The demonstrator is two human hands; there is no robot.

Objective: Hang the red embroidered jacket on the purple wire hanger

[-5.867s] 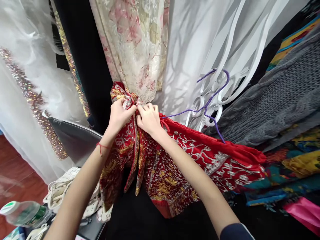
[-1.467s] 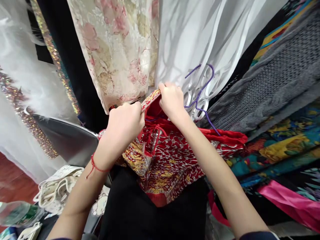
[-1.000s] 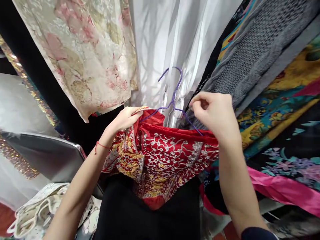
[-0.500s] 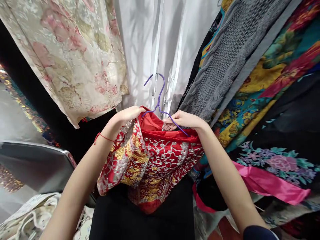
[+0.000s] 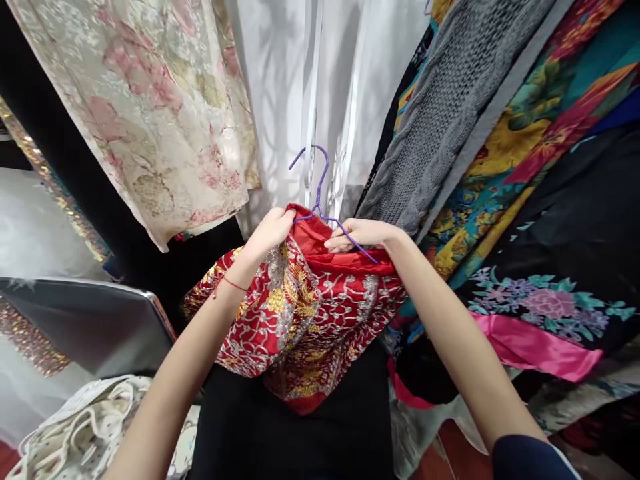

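A red garment (image 5: 320, 307) with gold and silver embroidery hangs in front of me on a thin purple hanger (image 5: 320, 193), whose hook points up. My left hand (image 5: 273, 230) is closed on the garment's collar edge at the left arm of the hanger. My right hand (image 5: 363, 233) pinches the garment's red shoulder together with the hanger's right arm. A red string circles my left wrist.
Hanging clothes crowd all sides: a cream floral dress (image 5: 160, 113), white sheer fabric (image 5: 350, 87), a grey knit (image 5: 450, 127), bright floral prints (image 5: 540, 167), a pink satin band (image 5: 535, 350). A black garment (image 5: 295, 433) hangs below. A grey chair (image 5: 85, 327) and white bag (image 5: 85, 427) are at the left.
Both hands went from the collar front to the hanger. The right hand reached right, then came back onto the hanger arm. The left hand drew the collar up over the hanger's left side.
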